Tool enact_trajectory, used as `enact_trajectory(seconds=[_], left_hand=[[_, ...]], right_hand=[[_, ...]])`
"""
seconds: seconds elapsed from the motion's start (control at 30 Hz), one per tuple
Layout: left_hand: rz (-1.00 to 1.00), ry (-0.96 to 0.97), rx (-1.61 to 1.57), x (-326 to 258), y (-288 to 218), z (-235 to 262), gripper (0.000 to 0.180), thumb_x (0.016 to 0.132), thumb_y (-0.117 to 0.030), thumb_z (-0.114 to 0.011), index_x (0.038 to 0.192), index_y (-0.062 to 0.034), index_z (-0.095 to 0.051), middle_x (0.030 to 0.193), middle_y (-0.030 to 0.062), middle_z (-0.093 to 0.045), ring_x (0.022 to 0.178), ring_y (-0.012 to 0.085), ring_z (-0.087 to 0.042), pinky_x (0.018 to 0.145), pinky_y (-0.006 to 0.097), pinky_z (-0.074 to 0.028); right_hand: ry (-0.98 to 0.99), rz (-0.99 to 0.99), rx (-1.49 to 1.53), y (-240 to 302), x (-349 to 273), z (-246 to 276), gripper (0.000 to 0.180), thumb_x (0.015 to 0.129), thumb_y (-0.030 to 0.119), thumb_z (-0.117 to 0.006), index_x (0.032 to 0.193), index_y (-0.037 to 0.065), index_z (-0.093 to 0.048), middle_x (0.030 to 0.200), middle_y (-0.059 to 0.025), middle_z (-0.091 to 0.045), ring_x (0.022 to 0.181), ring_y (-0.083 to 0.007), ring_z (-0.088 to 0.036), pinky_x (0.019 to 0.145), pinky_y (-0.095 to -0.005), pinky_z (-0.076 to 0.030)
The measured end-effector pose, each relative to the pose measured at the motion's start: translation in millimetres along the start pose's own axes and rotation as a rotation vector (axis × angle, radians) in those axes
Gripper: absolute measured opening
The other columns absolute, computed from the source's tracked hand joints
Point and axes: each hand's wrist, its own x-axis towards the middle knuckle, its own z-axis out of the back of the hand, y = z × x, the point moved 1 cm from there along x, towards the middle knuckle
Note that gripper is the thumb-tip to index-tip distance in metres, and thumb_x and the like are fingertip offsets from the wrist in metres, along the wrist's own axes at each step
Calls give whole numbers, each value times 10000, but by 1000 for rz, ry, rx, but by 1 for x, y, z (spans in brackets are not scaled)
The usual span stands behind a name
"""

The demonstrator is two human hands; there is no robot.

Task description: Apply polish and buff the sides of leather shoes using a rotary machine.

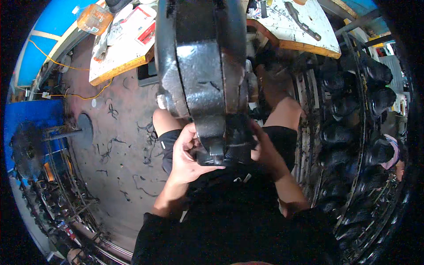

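Note:
A big black glossy object [201,70], rounded and heavy-looking like a cast metal or rubber part, rises from my lap toward the top of the view. My left hand [187,157] grips its lower left end, fingers curled around the edge. My right hand [265,148] presses against its lower right side, fingers on the dark surface. The bottom of the object rests near my knees, over my black shorts [282,137].
A white-topped workbench [119,53] with papers and an orange bottle [93,17] stands at the upper left. Another bench [300,31] with a tool lies upper right. Racks of black parts [353,110] fill the right; metal racks [57,185] line the left. Rubber scraps litter the floor [115,150].

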Motion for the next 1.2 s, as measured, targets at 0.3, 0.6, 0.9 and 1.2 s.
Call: enact_trajectory(seconds=[0.3,0.6,0.9,1.2], left_hand=[[332,-329,-541,-28,17,-12,879,712,117,-841,1463,-40,-412,1298,117,-601,1185,242,-616,994,401,-543],[38,-25,86,2,-13,-27,982,645,-27,-980,1451,35,-422,1363,116,-578,1230,197,-584,1033,356,-486],[-10,-136,88,1,-10,-24,739,607,-14,-993,1223,5,-585,1179,94,-691,1052,183,-690,908,348,-575],[182,-211,-55,-5,-4,-23,1009,610,31,-971,1438,-17,-396,1338,115,-587,1194,220,-623,1009,406,-546]], right_hand=[[86,421,-670,83,-40,66,930,692,-97,-767,1537,34,-402,1526,-127,-466,1438,-251,-426,1217,-398,-325],[-83,303,-210,5,-31,74,845,747,-19,-742,1527,38,-420,1489,-128,-504,1403,-268,-464,1193,-380,-343],[-3,472,-466,61,-30,70,793,761,-12,-768,1495,19,-469,1437,-153,-552,1343,-293,-524,1141,-404,-397],[-28,636,-852,175,-52,92,660,732,131,-737,1374,40,-608,1292,-197,-621,1180,-358,-599,1036,-458,-449]])
